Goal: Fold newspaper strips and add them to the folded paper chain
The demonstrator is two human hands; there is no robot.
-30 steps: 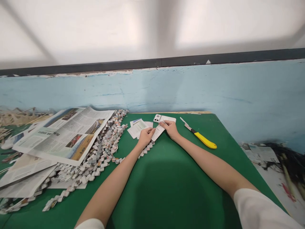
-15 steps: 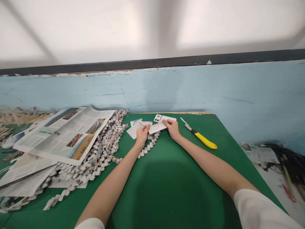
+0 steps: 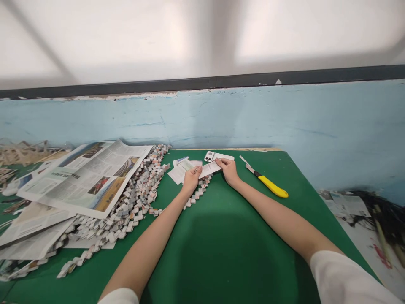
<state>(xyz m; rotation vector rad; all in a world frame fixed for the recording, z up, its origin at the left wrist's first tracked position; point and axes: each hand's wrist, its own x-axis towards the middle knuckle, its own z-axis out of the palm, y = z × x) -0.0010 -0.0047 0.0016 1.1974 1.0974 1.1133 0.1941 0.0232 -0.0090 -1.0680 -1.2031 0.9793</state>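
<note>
Between my two hands is a small piece of newspaper, stretched flat above the green table. My left hand pinches its left end, and my right hand pinches the right end. Several cut newspaper pieces lie just beyond my left hand. A folded-paper zigzag chain runs under the hands, partly hidden by my left hand and forearm. Behind my right hand lies a white phone, camera side up.
A yellow-handled knife rests on the right of the green table. At left, newspaper sheets partly cover a heap of folded-paper chains. A pale blue wall stands behind the table.
My left hand has shifted slightly to the right along the paper, so less of the piece shows between the hands. My right hand has barely moved.
</note>
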